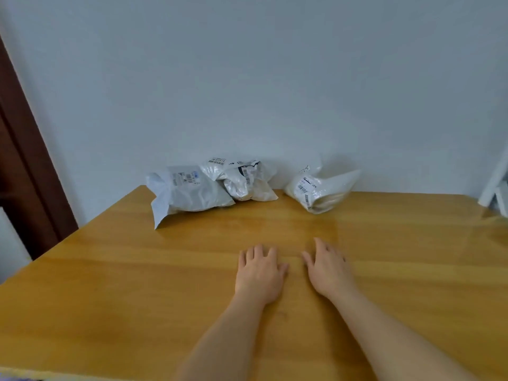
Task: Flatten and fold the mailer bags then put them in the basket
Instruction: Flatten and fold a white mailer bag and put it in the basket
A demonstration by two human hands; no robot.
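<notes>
Three mailer bags lie crumpled and puffed beyond both hands, against the wall: grey mailer bag (189,192) ahead-left of the left hand (259,273), a white mailer bag (247,180) touching it, a third mailer bag (319,188) ahead of the right hand (328,266), set apart. Contents of the bags not visible; label print illegible. White object (496,188) far right of the right hand, cut off by frame edge. Both hands palm-down on the tabletop (123,284), fingers extended, holding nothing, side by side, apart.
</notes>
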